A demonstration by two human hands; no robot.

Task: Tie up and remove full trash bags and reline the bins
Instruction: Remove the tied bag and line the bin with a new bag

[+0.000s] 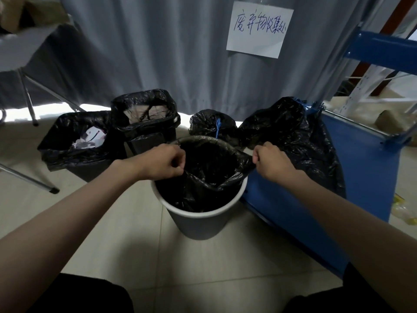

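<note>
Both hands stretch a black liner [209,170] over a white round bin [200,219] on the tiled floor: the left hand [161,162] pinches its left edge, the right hand [272,161] grips its right edge. Two tied black bags [291,132] sit just behind the bin.

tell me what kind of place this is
Probably a waste collection corner in a storeroom or workshop: lined bins and tied black bags stand on the floor below a handwritten sign on a curtain, beside blue shelving.

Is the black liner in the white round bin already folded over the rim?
Only partly: the liner covers the far rim, while the left hand and right hand pinch its edges above the white bin.
</note>
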